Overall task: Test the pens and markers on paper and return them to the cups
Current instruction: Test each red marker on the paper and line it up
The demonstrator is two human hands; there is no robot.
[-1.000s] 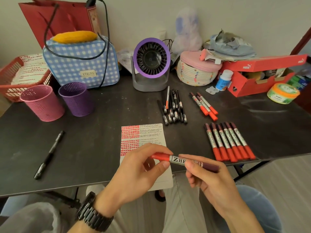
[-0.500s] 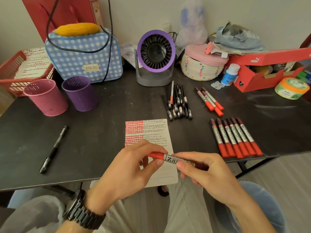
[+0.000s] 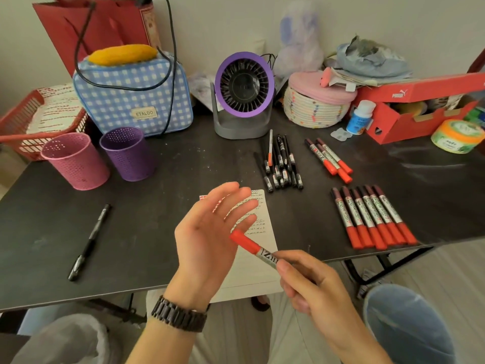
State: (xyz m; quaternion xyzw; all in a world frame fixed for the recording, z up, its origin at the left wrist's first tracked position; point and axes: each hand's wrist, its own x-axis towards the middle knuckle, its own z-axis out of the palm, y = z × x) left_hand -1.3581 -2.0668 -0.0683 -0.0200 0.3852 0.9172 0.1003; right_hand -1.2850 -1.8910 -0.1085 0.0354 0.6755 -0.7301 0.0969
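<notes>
Where the marker is: the red-capped marker is in the air over the near edge of the surface, cap on, with the cap end pointing at the left palm.
Right grip: closed on the marker's barrel, thumb and fingertips pinching it.
Left grip: wide open, fingers spread, holding nothing, above the paper; whether it touches the cap cannot be told.
Step in hand: this one marker's turn, probably. The cap alone does not settle whether its test is still to come or is over.
Next move: if untested, the left grip must close on the cap and pull it off, then the tip goes to a bare part of the paper. If tested, the marker goes to the pink cup or the purple cup, both well off to the left.
Waiting: a row of red markers, three more red markers, a bunch of black pens and a lone black pen.
Surface: dark and scuffed, crowded at the back with a fan, a checked bag, a red basket and a shoebox.
Room: a pale wall behind, light floor below.
</notes>
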